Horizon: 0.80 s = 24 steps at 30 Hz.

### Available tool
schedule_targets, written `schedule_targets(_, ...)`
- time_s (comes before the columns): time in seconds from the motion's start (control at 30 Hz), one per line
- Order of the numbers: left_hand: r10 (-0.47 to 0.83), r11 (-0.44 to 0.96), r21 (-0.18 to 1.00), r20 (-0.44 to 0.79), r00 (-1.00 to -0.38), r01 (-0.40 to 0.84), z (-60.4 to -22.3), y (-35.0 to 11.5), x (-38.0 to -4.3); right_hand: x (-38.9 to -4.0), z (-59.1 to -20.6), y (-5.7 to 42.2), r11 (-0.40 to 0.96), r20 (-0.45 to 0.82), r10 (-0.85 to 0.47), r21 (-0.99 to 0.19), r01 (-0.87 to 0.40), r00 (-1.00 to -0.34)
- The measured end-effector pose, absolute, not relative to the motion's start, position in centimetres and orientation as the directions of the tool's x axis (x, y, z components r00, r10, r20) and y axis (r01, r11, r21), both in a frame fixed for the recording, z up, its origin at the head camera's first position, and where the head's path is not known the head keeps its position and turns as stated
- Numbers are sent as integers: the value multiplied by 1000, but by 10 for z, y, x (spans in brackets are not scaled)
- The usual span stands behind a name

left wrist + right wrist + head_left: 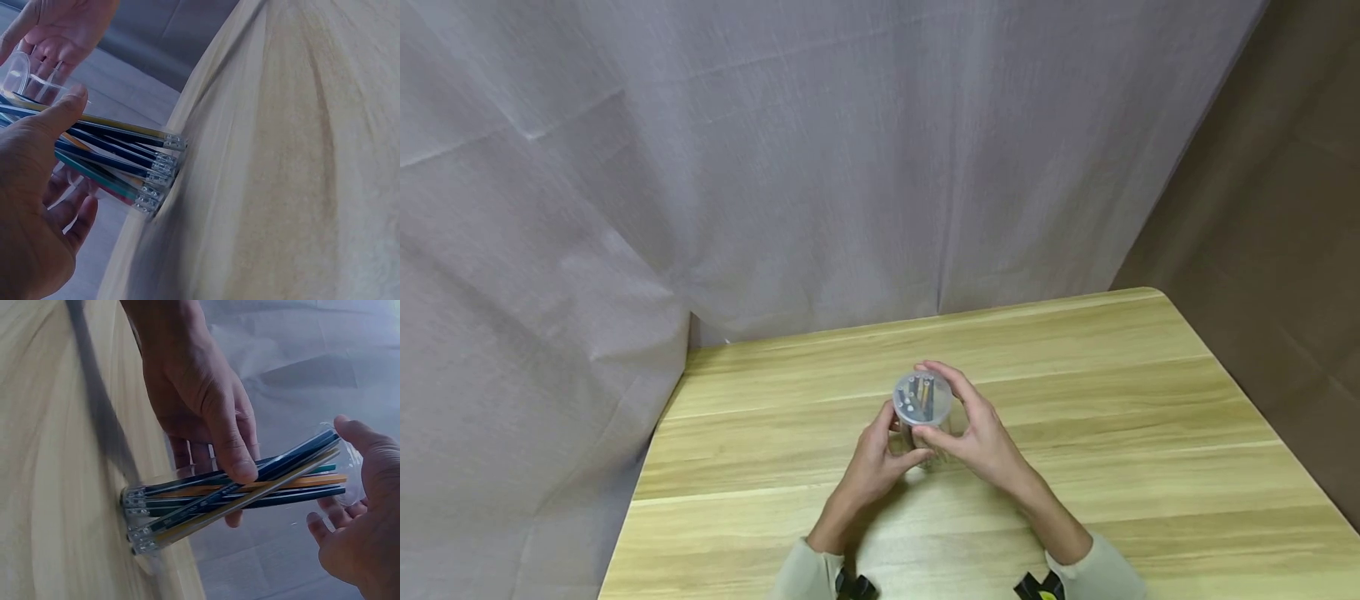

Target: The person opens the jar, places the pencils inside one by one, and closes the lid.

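A clear cylindrical container full of several long, slim pencils (231, 494) stands between both hands, its base right at the tabletop. The pencils are dark blue, green, yellow and orange and lean at different angles. A translucent round lid (922, 397) covers the top. My left hand (871, 467) grips the container's side, thumb across the front and fingers behind. With fingers and thumb curved around the lid's edge, my right hand (981, 433) holds the top. In the left wrist view, the pencils (119, 140) show below the left thumb.
The light wood table (1120, 433) spreads around the hands, with a rounded corner at the far right. A grey cloth curtain (820, 167) hangs behind it and along its left side. Brown cloth (1270, 250) hangs to the right.
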<state>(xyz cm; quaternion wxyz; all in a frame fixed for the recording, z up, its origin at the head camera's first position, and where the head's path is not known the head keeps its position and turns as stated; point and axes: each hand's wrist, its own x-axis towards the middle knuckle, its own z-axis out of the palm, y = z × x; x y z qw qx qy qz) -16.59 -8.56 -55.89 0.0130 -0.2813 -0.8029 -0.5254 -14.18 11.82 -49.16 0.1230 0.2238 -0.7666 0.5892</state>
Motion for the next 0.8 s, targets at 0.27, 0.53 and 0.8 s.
schedule_targets(0.27,428,296,838,312,-848,458,-565,-82,-167,-142,-512,119,204,398,-182,-879,-430,-899)
schedule_targets(0.53,461,302,823,316,-829,482,-565,-83,-169,-140,-530,125,256,336,-203,-888,-381,-920)
schedule_targets(0.8,550,374,796,223,-804,477,-559,-98,-178,-146,-539,151,365,248,-327,-857,-364,-912)
